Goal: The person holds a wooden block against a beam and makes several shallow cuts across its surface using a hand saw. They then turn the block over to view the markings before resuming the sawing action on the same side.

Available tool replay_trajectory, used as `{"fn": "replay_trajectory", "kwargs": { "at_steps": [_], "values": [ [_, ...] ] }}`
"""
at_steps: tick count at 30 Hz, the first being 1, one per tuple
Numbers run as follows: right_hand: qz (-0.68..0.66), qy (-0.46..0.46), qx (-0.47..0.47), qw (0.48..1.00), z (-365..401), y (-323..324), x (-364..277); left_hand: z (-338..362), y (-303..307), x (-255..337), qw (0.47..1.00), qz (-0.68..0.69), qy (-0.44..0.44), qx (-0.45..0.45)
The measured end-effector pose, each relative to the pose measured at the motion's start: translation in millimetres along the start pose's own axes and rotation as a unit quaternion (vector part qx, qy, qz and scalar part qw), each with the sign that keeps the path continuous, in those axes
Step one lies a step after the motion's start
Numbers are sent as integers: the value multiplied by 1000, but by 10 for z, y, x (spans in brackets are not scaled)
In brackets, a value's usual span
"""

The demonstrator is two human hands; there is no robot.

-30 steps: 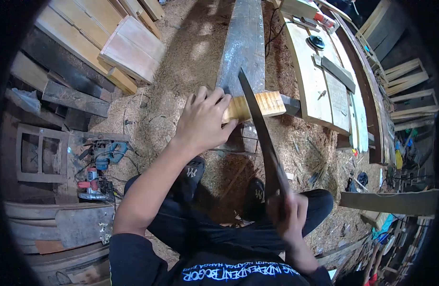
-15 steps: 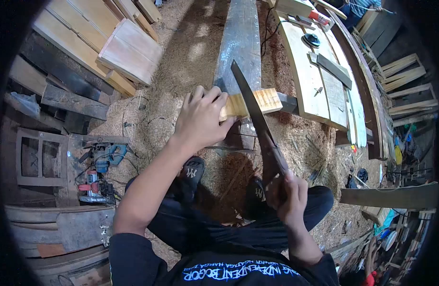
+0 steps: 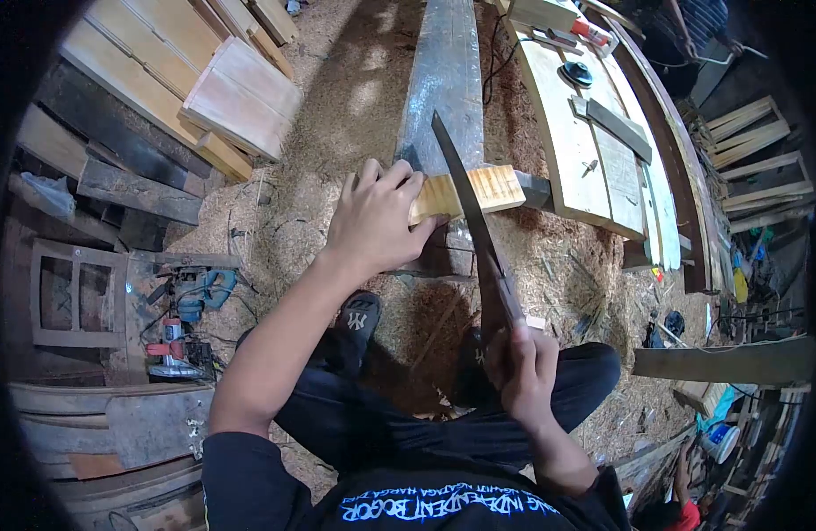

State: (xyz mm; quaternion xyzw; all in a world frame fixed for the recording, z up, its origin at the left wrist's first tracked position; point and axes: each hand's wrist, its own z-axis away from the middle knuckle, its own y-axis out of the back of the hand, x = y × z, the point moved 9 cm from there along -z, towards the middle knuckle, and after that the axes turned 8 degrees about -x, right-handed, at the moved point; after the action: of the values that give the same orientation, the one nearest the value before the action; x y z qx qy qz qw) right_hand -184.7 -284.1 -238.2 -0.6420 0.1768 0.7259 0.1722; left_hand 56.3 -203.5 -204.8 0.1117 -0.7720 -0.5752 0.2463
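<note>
A short yellowish wood block (image 3: 497, 187) lies across the near end of a long grey plank bench (image 3: 443, 71). My left hand (image 3: 373, 217) is closed on the block's left end, fingers over the far side and thumb along the near side. In my right hand (image 3: 524, 367), closed around its handle, is a handsaw (image 3: 475, 212). Its dark blade crosses the block just right of my left thumb, with the narrow tip pointing away over the bench. Part of the handle is hidden by my fingers.
To the right stands a pale wooden worktop (image 3: 572, 177) with a dark-bladed tool (image 3: 616, 128) and a round black disc (image 3: 577, 73). Power tools (image 3: 200, 296) sit at left near stacked boards (image 3: 244, 93). Sawdust covers the floor. Other people show at the top right and bottom right edges.
My right hand has shifted slightly left and toward me, and the saw blade is a little more upright. My left hand and the block stay put. The person at top right has moved.
</note>
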Motion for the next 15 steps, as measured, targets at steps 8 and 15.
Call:
{"fn": "replay_trajectory", "kwargs": {
  "at_steps": [8,15],
  "values": [
    [-51,-17,16,998,470,141,88,4,-14,15,1000,10,-3,1],
    [-43,-26,-6,999,369,111,117,7,5,4,1000,-5,19,5]
  ]
}}
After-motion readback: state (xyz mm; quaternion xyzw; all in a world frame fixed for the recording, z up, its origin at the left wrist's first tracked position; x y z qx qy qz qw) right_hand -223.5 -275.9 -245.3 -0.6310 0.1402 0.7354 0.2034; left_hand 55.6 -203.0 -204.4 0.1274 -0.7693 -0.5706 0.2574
